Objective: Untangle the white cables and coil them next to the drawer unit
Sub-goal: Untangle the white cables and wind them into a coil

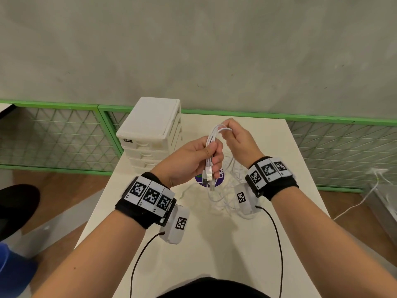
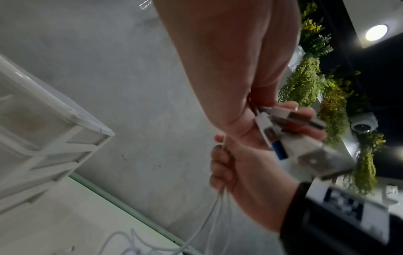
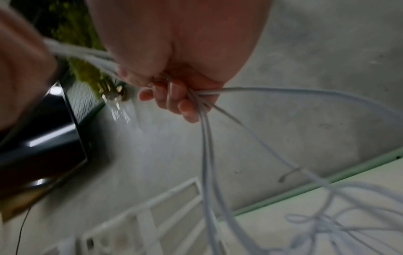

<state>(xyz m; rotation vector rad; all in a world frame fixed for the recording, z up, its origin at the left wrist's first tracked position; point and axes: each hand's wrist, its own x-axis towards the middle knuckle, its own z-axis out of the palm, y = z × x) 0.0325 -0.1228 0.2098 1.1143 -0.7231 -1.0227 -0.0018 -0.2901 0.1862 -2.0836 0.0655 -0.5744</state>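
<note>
The white cables (image 1: 216,143) are gathered into a bundle in front of the drawer unit (image 1: 150,134), held up off the counter (image 1: 214,244) between your two hands. Several strands run together from one fist to the other, and the plug ends (image 1: 207,179) hang out below your left hand (image 1: 193,160). The remaining length drops from the bundle into a loose tangle (image 1: 227,196) on the counter, nearer you than the drawer unit.

These cables look light, thin and limp, so they should bend wherever you let them and hold no shape on their own. The smooth sheath probably slides easily through a slack grip, which helps when you draw a strand free but lets loops slip apart. The plugs are the only stiff parts and likely to snag in a knot; take hold just behind them, not on the metal tips, and avoid yanking.

Your left hand has its fingers (image 1: 217,157) curled round the bundle near the plugs, thumb pressed against the strands. Your right hand (image 1: 238,138), a little closer to the drawer unit's height, pinches the top bend of the bundle with its fingers (image 3: 174,100) closed; strands fan out below it toward the counter.

Keep the left grip firm and feed with the right.
</note>
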